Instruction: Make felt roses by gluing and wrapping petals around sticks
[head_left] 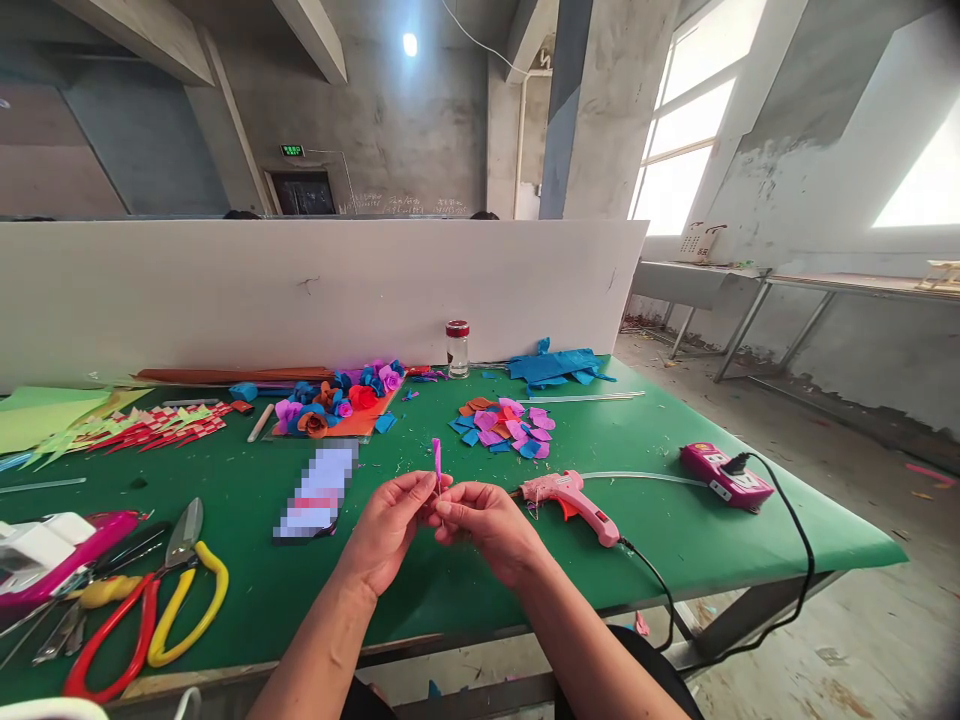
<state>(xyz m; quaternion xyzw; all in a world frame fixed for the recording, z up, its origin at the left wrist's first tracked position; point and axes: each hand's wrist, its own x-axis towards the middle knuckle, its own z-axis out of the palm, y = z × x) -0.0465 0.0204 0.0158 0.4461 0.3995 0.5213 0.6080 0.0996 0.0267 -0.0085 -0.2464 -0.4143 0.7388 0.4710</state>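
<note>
Over the green table [465, 590], my left hand [390, 525] and my right hand [487, 525] meet fingertip to fingertip. Both pinch a small pink paper piece [436, 458] that sticks up between them. Just right of my right hand lies a pink glue gun [570, 497] with a black cord. A pile of pink, blue and orange paper petals [506, 425] lies beyond the hands. Finished paper flowers [337, 395] sit further back to the left.
Scissors with red and yellow handles [150, 610] and other tools lie at the left front. A pink power strip [724, 475] is at the right edge. A small jar [457, 348] and blue paper scraps [555, 365] stand by the white partition [300, 290]. Cut paper strips [150, 425] lie far left.
</note>
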